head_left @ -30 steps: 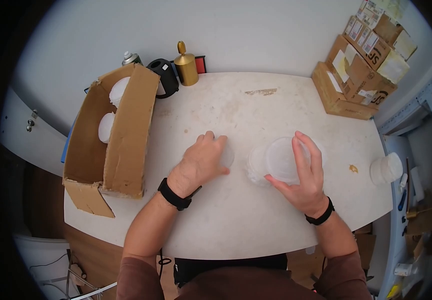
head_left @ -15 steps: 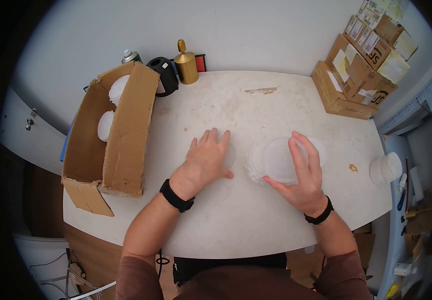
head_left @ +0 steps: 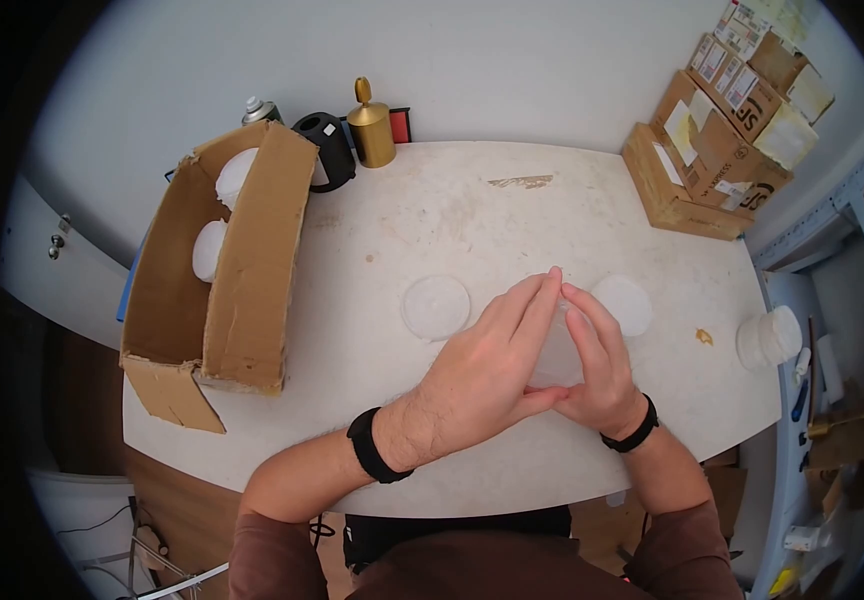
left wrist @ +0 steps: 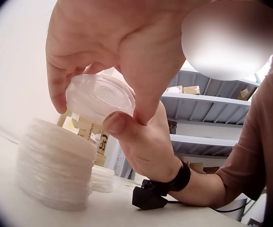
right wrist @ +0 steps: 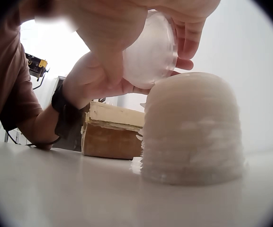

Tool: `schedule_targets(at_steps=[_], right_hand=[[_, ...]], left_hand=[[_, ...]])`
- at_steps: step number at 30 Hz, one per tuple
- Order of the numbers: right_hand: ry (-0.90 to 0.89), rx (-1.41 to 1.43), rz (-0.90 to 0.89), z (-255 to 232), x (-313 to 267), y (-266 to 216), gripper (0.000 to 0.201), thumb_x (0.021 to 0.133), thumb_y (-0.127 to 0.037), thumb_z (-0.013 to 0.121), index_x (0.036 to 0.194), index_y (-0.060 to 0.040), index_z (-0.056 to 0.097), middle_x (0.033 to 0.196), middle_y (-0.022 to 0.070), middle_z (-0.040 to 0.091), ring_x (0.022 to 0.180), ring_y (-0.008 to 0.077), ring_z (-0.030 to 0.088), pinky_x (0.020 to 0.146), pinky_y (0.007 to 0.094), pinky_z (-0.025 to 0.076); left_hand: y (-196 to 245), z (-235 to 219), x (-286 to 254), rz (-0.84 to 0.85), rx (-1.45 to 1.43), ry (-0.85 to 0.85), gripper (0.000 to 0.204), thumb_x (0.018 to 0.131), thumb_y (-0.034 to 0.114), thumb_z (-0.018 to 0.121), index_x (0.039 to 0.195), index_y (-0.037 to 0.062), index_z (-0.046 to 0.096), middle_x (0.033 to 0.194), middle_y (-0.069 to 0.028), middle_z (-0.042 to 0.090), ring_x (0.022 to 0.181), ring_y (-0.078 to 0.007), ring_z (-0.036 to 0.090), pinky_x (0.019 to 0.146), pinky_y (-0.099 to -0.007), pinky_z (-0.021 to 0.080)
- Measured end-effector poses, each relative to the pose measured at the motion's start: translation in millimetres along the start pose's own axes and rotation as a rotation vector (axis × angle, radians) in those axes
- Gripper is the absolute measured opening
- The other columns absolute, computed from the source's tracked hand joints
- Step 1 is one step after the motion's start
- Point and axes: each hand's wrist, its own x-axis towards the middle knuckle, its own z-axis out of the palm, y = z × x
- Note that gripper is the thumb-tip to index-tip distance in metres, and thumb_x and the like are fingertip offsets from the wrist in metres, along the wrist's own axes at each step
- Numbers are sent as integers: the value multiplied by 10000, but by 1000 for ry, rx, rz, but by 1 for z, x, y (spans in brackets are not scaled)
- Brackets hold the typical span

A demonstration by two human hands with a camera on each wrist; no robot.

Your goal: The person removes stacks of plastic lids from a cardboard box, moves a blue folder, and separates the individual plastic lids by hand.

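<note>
Both hands meet over the table, gripping a round translucent plastic lid [head_left: 557, 358] by its edge. My left hand [head_left: 477, 375] comes from the left, its fingers and thumb around the lid's near side. From the right, my right hand [head_left: 604, 375] curls around the opposite edge. In the right wrist view the held lid [right wrist: 153, 49] tilts up on edge, close over a tall stack of lids [right wrist: 193, 130]. That stack [left wrist: 56, 163] also stands below the hands in the left wrist view; in the head view the hands hide it. A flat lid [head_left: 435, 307] lies left of the hands.
A low pile of lids [head_left: 624, 303] sits just beyond the right hand. Another stack [head_left: 770, 338] stands at the table's right edge. At left is an open cardboard box [head_left: 257, 270] holding white stacks. Parcels [head_left: 722, 165] fill the back right corner.
My left hand has left the flat lid and moved right to join my right hand, uncovering that lid. The held lid is now tilted between both hands.
</note>
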Motion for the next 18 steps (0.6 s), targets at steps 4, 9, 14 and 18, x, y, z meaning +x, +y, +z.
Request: schedule_targets(at_steps=[4,9,14,18], right_hand=[[-19,0,-13,-1,-4,-1,809,828,-199,947,1474,50,528,1465,320,583,1240,432,687,966,426,625],[24,54,5,0,-2,-1,818,813,-50,910,1505,56,486,1484,345,565,1261,463,675,1024,457,614],[-7,50,63,-5,-5,1,818,806,82,852,1524,70,459,1484,340,572,1264,469,677,1018,459,615],[35,41,137,-6,-15,4,705,848,166,777,1489,89,494,1365,302,669,1150,437,732,930,425,639]], left_hand=[[2,2,-1,-56,-66,-8,1140,775,173,959,1661,-84,289,1559,-273,434,1253,-419,631,928,-402,620],[4,-3,2,-74,-91,-16,1080,770,134,926,1632,-101,319,1428,-262,481,1201,-434,643,972,-423,602],[-2,-6,4,-25,-118,47,1074,764,126,907,1644,-81,325,1423,-247,494,1178,-418,657,962,-422,603],[-5,-33,12,-96,-83,92,1071,748,117,906,1662,-5,360,1458,-249,527,1313,-426,593,1080,-440,544]])
